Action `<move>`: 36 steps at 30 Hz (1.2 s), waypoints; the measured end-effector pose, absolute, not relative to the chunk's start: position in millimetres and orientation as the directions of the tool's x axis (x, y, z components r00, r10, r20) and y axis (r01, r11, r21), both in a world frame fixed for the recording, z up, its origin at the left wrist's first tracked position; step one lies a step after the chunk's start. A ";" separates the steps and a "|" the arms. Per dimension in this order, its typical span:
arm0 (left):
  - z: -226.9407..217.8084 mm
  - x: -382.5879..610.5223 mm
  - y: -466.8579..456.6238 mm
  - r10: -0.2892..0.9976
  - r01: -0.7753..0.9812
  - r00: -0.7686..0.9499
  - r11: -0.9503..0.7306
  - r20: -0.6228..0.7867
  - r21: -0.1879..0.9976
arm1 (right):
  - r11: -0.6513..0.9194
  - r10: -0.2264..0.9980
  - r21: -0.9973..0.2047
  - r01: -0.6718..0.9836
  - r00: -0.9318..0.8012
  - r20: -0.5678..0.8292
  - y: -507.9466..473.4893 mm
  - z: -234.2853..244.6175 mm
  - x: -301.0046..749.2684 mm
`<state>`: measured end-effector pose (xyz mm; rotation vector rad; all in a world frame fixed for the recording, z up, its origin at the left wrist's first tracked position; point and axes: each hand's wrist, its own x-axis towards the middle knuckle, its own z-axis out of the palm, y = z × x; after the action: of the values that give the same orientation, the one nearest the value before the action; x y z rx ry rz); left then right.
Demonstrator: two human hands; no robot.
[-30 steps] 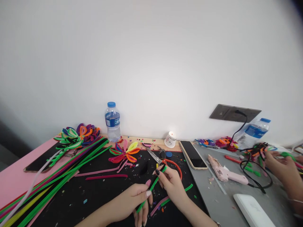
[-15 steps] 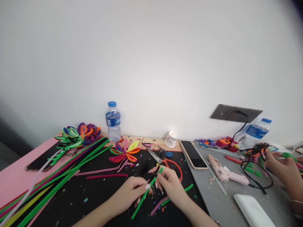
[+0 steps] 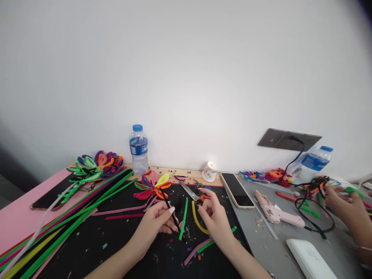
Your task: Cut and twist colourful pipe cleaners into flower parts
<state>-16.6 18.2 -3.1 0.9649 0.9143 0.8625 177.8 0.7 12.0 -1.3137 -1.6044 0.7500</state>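
A black pipe cleaner [image 3: 168,205] is pinched in my left hand [image 3: 155,224], its upper end slanting toward a multicoloured pipe cleaner flower [image 3: 153,186]. My right hand [image 3: 213,217] is open, thumb and index finger apart, over the orange handles of the scissors [image 3: 192,192]. A small dark bit shows at its thumb tip; I cannot tell what it is. Between the hands is a short green pipe cleaner [image 3: 184,218]. A curved yellow pipe cleaner [image 3: 197,220] runs beside my right hand, partly hidden by it. A pink pipe cleaner piece [image 3: 194,252] lies below.
Long pipe cleaners [image 3: 78,217] cover the left side near a water bottle [image 3: 139,151]. A paper cup [image 3: 209,171] and a phone [image 3: 237,190] stand beyond. At right are a pink glue gun [image 3: 277,213], a white power bank [image 3: 309,257] and another person's hand [image 3: 345,205].
My hands have moved apart. The green pipe cleaner has left my fingers, my left hand has the black one, and my right hand has opened over the scissors. The yellow piece is now uncovered.
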 end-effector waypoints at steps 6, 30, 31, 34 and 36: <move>5.2 -19.8 18.9 0.950 -0.313 0.245 0.267 -0.194 0.911 | 0.403 0.914 -0.744 0.533 -0.269 0.303 -4.8 13.1 171.7; 1.0 -11.6 7.2 0.898 -0.221 0.397 0.295 -0.190 0.930 | 0.060 0.983 -0.997 0.055 -0.179 0.049 -10.9 11.1 158.7; 0.9 -10.9 7.2 0.896 -0.194 0.405 0.280 -0.183 0.940 | 0.022 0.986 -1.000 -0.001 -0.168 0.022 -10.2 11.5 158.8; 0.1 -10.0 8.1 0.896 -0.174 0.416 0.245 -0.154 0.954 | -0.059 0.988 -0.993 -0.103 -0.151 -0.043 -7.4 10.1 160.1; -1.0 -10.4 8.5 0.910 -0.200 0.391 0.230 -0.137 0.953 | -0.091 0.986 -0.985 -0.144 -0.153 -0.068 -5.6 6.6 161.2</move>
<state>-10.4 8.5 -1.0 1.0557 0.8420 0.9029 161.2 -5.6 6.6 -1.0799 -1.1625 1.4446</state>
